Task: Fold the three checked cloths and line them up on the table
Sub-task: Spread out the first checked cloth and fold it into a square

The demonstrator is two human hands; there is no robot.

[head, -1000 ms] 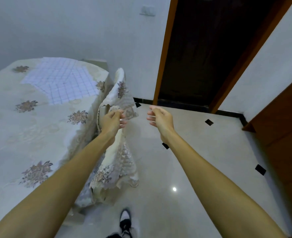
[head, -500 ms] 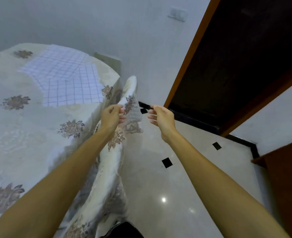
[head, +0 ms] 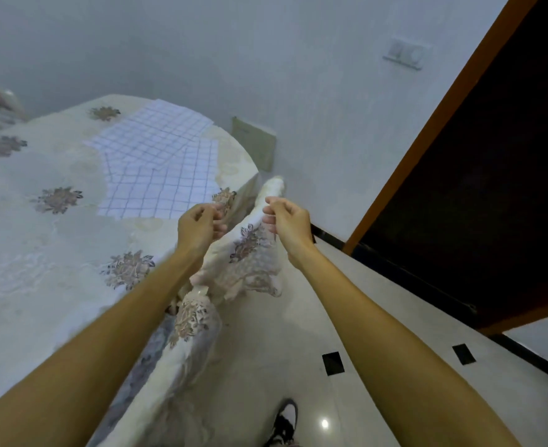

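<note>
The right hand (head: 285, 221) pinches the raised hem of the tablecloth (head: 250, 243) between thumb and curled fingers. The left hand (head: 198, 227), just beside it, curls at the same hem and seems to pinch it too. The cloths (head: 156, 169) lie flat, unfolded and overlapping on the far right of the tabletop (head: 40, 253), near its edge. A hard tug on the hem could drag the covering and slide them out of place or off that edge. The loose fold drooping toward the floor (head: 266, 350) could catch under the shoe (head: 285, 421).
</note>
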